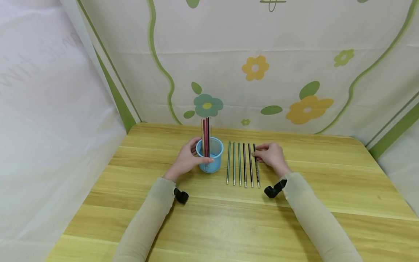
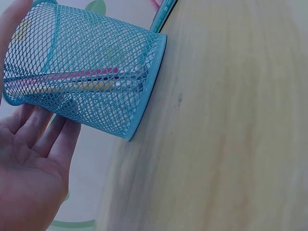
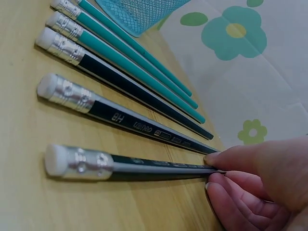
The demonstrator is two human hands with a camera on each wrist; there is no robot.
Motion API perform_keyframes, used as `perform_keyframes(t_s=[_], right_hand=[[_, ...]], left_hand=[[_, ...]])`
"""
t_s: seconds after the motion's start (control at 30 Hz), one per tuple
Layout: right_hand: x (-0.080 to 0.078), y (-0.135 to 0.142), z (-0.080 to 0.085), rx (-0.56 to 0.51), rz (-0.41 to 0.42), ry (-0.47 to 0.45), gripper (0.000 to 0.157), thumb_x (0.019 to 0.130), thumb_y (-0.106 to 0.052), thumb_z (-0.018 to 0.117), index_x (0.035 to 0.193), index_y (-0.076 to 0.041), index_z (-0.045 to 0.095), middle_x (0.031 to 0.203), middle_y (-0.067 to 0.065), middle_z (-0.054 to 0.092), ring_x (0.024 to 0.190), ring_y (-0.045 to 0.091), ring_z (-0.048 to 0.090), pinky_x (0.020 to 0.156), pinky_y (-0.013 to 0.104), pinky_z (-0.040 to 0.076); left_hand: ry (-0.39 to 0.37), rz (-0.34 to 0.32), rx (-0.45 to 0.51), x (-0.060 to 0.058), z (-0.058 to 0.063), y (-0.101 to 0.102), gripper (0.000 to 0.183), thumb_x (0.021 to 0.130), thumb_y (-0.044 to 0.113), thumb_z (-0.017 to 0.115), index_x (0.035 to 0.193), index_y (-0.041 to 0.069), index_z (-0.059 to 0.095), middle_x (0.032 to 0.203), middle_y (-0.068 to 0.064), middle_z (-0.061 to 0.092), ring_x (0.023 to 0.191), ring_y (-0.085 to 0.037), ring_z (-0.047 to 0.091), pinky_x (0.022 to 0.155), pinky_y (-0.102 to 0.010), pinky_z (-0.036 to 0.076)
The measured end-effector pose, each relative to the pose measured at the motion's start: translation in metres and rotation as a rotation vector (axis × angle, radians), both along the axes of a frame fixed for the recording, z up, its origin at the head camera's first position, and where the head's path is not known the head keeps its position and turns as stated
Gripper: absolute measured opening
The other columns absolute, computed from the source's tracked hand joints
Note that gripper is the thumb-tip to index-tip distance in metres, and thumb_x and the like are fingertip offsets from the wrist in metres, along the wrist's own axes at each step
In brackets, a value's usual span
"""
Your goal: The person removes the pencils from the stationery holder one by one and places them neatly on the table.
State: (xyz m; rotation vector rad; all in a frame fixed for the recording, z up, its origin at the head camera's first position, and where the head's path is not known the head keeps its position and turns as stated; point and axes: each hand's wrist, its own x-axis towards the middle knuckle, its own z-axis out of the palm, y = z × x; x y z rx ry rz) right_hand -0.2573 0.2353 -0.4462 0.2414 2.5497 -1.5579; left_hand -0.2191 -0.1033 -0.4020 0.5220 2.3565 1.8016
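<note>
- In the right wrist view, I'm losing the nearest black pencil's [image 3: 159, 169] far end behind the right hand [image 3: 262, 180], which the right edge is cropping.
- In the left wrist view, the blue mesh pencil cup [image 2: 103, 41] is obscuring the pencils inside [image 2: 91, 74]; the left edge is clipping the left hand [image 2: 36, 168].
- In the head view, both sleeves [image 1: 320, 214] are running off the bottom.

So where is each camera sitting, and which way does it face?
Head: worn on the head, facing forward and down at the wooden table; the left hand, right hand and both sleeves show.
Left wrist: worn there, facing the blue mesh pencil cup; the left palm and fingers show.
Right wrist: worn there, facing three green pencils and three black pencils; right thumb and fingers show, pinching the endmost black one.
Shared: the head and right-wrist views both show the teal flower on the curtain.
</note>
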Motion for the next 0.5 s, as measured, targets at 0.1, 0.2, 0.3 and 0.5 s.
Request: perform_keyframes(t_s=[0.1, 0.2, 0.3, 0.5], right_hand=[[-0.0003, 0.0007, -0.0016, -0.002, 0.001, 0.005, 0.038, 0.090, -0.012, 0.080, 0.122, 0.005, 0.068, 0.099, 0.017, 0.073, 0.072, 0.018, 0.071, 0.066, 0.028, 0.060], [-0.0010, 0.0015, -0.0032, 0.000, 0.000, 0.011, 0.038, 0.090, -0.014, 0.080, 0.121, 0.005, 0.068, 0.098, 0.017, 0.074, 0.072, 0.018, 0.070, 0.065, 0.028, 0.060], [-0.0013, 0.0019, -0.0041, -0.004, -0.006, 0.014, 0.037, 0.091, -0.015, 0.080, 0.121, 0.004, 0.069, 0.099, 0.017, 0.074, 0.072, 0.018, 0.070, 0.065, 0.028, 0.060], [-0.0006, 0.0023, -0.0051, -0.012, -0.020, 0.036, 0.038, 0.092, -0.020, 0.079, 0.119, 0.004, 0.070, 0.099, 0.016, 0.073, 0.074, 0.019, 0.071, 0.066, 0.029, 0.060]], left_hand=[[0.000, -0.001, -0.003, -0.0002, -0.0005, -0.0001, 0.081, 0.081, 0.011, 0.088, 0.148, 0.001, 0.044, 0.139, -0.015, 0.057, 0.127, -0.030, 0.054, 0.111, -0.041, 0.040], [0.001, 0.000, -0.001, 0.0001, -0.0002, 0.0002, 0.082, 0.081, 0.011, 0.088, 0.149, 0.001, 0.044, 0.139, -0.015, 0.056, 0.127, -0.030, 0.054, 0.111, -0.042, 0.039], [0.002, 0.003, 0.002, 0.0001, -0.0006, 0.0007, 0.082, 0.081, 0.011, 0.088, 0.149, 0.001, 0.044, 0.139, -0.015, 0.056, 0.127, -0.031, 0.054, 0.111, -0.042, 0.039], [0.004, 0.011, 0.004, -0.0001, -0.0019, 0.0010, 0.081, 0.081, 0.010, 0.088, 0.148, 0.001, 0.044, 0.139, -0.015, 0.056, 0.128, -0.032, 0.054, 0.111, -0.043, 0.039]])
